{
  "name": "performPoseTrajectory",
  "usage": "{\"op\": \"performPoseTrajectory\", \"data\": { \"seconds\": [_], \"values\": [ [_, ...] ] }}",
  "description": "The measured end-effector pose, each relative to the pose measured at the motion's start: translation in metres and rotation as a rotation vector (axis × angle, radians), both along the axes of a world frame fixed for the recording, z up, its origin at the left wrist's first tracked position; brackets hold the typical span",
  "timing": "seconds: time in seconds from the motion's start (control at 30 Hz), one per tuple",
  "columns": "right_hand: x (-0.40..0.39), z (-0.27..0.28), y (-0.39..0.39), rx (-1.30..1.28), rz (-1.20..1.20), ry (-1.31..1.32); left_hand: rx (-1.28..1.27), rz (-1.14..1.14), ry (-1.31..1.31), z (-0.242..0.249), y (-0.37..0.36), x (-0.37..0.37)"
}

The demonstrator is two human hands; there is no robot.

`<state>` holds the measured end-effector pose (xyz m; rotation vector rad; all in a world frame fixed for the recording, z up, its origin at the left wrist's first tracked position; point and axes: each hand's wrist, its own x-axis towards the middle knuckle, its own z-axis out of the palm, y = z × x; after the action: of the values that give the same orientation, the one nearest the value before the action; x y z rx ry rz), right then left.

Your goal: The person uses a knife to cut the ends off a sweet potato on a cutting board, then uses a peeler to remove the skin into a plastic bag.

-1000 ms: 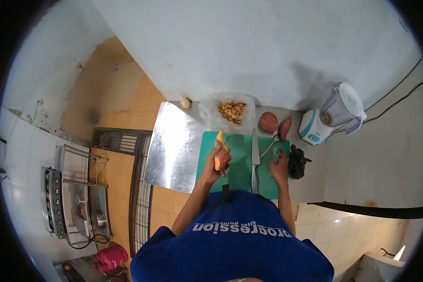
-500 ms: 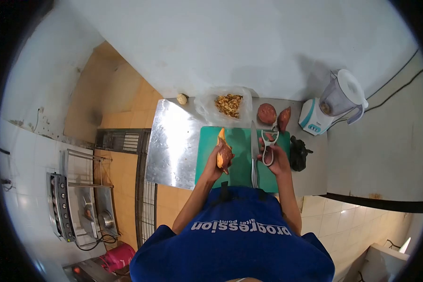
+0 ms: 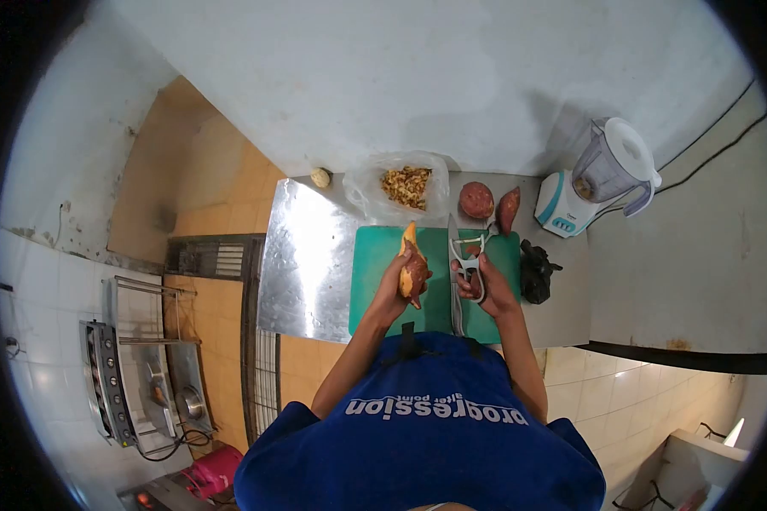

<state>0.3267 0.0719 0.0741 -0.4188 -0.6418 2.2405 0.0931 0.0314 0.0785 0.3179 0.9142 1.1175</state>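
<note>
My left hand is closed around a partly peeled sweet potato, orange flesh at its upper end and reddish skin lower down. In my right hand is a white Y-shaped peeler, its blade end pointing away from me. Both hands are above a green cutting board. Under the peeler lies a knife, partly hidden by it and my fingers. Two unpeeled sweet potatoes, a round one and a slimmer one, rest beyond the board.
A clear plastic bag with brown crumbly pieces stands by the wall. Near it sits a small pale round thing. To the right are a black plastic bag and a blender. The steel table ends at the left.
My right hand has moved left with the peeler, closer to the sweet potato. The sweet potato has turned in my left hand and moved slightly right. The view has shifted a little.
</note>
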Motion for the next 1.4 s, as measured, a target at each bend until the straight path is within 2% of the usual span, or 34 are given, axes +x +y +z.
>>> {"op": "performPoseTrajectory", "data": {
  "seconds": [0.2,0.5,0.73,0.83,0.93,1.0,1.03,1.1,1.13,1.17,1.23,1.27,1.3,1.37,1.4],
  "values": [
    [-0.001,0.016,-0.005,-0.045,0.041,-0.054,-0.032,0.038,0.022,-0.008,-0.012,0.006],
    [-0.008,0.009,-0.001,-0.023,0.115,-0.15,-0.033,0.142,0.017,-0.009,-0.013,-0.003],
    [-0.009,0.009,0.002,0.005,0.107,-0.07,0.004,0.059,-0.001,-0.008,-0.001,-0.007],
    [-0.012,0.018,0.004,0.002,0.054,-0.13,-0.045,0.054,0.008,-0.008,0.002,-0.004],
    [-0.026,0.042,0.023,0.153,0.009,-0.278,-0.063,0.045,-0.045,-0.02,0.003,-0.002],
    [-0.043,0.074,0.037,0.365,-0.178,-0.512,-0.114,0.061,-0.019,-0.02,0.001,-0.002],
    [-0.053,0.089,0.044,0.371,-0.171,-0.508,-0.11,0.069,-0.019,-0.024,-0.001,-0.004],
    [-0.074,0.116,0.059,0.632,-0.432,-0.524,-0.066,0.068,-0.089,-0.037,-0.002,-0.012],
    [-0.086,0.124,0.066,0.72,-0.528,-0.441,-0.056,0.076,-0.085,-0.038,-0.002,-0.015],
    [-0.096,0.119,0.075,0.729,-0.525,-0.432,-0.068,0.117,-0.093,-0.039,-0.002,-0.017],
    [-0.118,0.072,0.097,0.988,-0.788,-0.528,-0.076,0.163,-0.099,-0.035,-0.002,-0.023],
    [-0.116,0.026,0.118,1.259,-0.839,-0.994,-0.072,0.212,-0.108,-0.031,-0.003,-0.026],
    [-0.112,-0.004,0.125,1.261,-0.837,-0.989,-0.071,0.26,-0.118,-0.029,-0.005,-0.028],
    [-0.111,-0.034,0.129,0.99,0.007,-1.614,-0.071,0.308,-0.124,-0.029,-0.009,-0.034],
    [-0.112,-0.031,0.121,0.995,-0.005,-1.609,-0.07,0.346,-0.129,-0.029,-0.007,-0.039]
  ]
}}
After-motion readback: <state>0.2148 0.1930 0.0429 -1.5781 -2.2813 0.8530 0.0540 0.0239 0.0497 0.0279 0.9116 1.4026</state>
